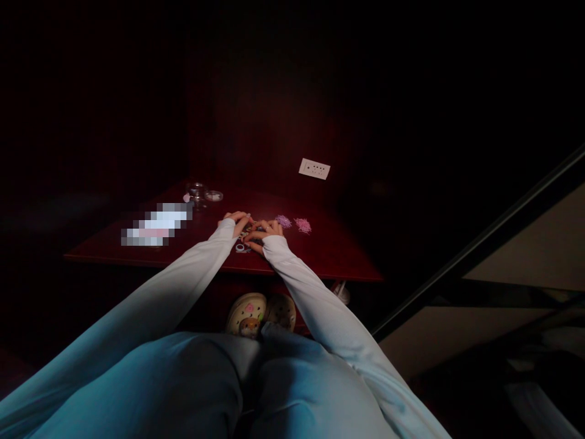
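Close together over the dark red table, my two hands bend their fingers around a cluster of small mixed pieces [244,233], too small to name. The fingers of my left hand [234,221] are curled and pressed together at the pile's far left side. From the right, my right hand [267,231] reaches in with bent fingers and thumb; whatever it pinches is hidden. A pale ring-shaped piece [240,248] lies just in front of the pile. Right of my hands sit a purple heap of thin small bits [283,221] and a similar pink heap [302,225].
Clear round containers [196,192] and a shallow round dish [214,196] stand at the table's [338,256] back left. A pixelated bright object [158,225] lies on the left. A socket plate [314,169] is on the wall. Beige clogs [247,311] show below the front edge.
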`<control>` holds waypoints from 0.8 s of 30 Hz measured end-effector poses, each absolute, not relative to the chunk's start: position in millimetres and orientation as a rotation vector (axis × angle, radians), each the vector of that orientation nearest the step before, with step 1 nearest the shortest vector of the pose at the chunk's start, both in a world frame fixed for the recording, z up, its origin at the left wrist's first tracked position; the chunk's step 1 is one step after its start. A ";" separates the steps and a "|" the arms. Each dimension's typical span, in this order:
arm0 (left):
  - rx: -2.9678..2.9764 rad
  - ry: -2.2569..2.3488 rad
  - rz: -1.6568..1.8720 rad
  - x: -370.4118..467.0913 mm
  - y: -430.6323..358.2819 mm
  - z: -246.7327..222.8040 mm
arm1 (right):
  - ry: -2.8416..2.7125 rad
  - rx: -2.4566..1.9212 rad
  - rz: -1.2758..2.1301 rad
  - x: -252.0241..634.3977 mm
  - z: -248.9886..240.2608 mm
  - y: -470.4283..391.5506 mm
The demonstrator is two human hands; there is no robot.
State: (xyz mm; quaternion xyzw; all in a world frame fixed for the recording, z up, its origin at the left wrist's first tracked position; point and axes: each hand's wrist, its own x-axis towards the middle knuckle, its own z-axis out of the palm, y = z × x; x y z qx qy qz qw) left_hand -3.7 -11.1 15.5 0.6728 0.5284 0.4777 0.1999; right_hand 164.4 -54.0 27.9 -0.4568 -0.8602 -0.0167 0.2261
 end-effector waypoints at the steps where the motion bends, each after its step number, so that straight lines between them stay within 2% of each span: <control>1: 1.882 1.475 1.339 -3.5 -11.3 15.3 | -2.359 -1.261 -0.035 164.9 26.6 -53.4; 11: 1.899 1.469 1.262 -6.3 -9.6 20.0 | -2.275 -1.313 0.075 167.2 25.7 -53.3; 24: 1.920 1.435 1.345 -5.6 1.5 6.7 | -2.257 -1.291 0.086 165.5 24.0 -53.1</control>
